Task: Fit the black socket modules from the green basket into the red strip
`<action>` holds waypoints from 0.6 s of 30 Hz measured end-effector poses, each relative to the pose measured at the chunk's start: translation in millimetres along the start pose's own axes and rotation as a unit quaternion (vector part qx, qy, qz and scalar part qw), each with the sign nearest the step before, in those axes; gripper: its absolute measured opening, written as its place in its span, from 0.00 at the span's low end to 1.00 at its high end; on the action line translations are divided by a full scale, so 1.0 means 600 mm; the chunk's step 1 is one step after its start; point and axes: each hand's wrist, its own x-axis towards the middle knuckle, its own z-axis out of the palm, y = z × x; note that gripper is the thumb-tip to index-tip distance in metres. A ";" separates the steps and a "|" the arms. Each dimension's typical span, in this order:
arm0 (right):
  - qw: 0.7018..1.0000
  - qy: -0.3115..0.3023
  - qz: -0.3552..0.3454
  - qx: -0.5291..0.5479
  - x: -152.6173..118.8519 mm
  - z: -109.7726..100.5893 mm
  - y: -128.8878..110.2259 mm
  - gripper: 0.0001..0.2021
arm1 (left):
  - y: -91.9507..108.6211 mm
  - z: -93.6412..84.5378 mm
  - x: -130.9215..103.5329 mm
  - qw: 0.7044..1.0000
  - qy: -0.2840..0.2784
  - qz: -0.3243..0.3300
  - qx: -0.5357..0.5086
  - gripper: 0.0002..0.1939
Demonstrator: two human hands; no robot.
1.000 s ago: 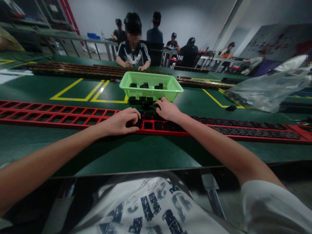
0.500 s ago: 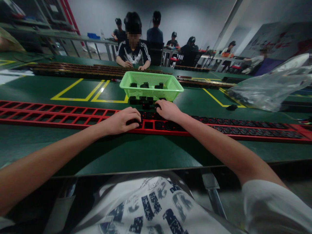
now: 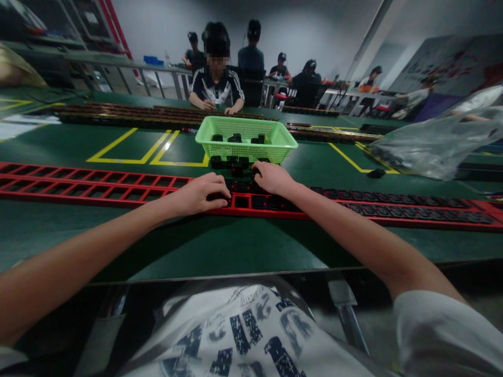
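We look down at our two bare hands over a long red rack (image 3: 241, 212) lying across a green table (image 3: 251, 243). Our left hand (image 3: 196, 195) rests at the rack, thumb and fingers curled around something dark. Our right hand (image 3: 274, 179) is a little farther forward, fingers bent down beside loose black pieces (image 3: 238, 167). Shadow hides the fingertips, so we cannot tell whether either hand grips a piece. Left of our left hand, the rack's slots show green through; right of our right hand, black parts (image 3: 396, 212) fill them. Just beyond both hands, a green basket (image 3: 281, 152) holds more dark pieces. Farther ahead sits a person (image 3: 216, 89).
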 end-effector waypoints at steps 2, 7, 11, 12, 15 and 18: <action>1.000 0.001 0.001 -0.001 0.000 0.000 0.000 0.22 | -0.003 0.000 0.001 1.000 -0.004 0.003 -0.008 0.11; 1.000 0.002 0.005 -0.002 0.000 0.001 0.001 0.22 | -0.008 0.004 0.001 1.000 -0.003 0.008 -0.017 0.11; 1.000 0.001 0.007 -0.001 -0.001 0.000 -0.001 0.23 | -0.001 0.008 -0.001 0.999 0.020 0.019 0.022 0.11; 1.000 0.000 0.007 -0.001 -0.001 -0.001 -0.002 0.23 | 0.002 0.009 -0.001 0.999 0.027 0.018 0.040 0.11; 1.000 -0.004 0.006 -0.002 -0.002 -0.003 -0.004 0.23 | 0.011 0.010 -0.001 0.996 0.035 -0.006 0.082 0.16; 1.000 -0.004 0.007 -0.004 -0.003 -0.004 -0.004 0.23 | 0.016 0.009 0.000 0.994 0.024 -0.045 0.099 0.22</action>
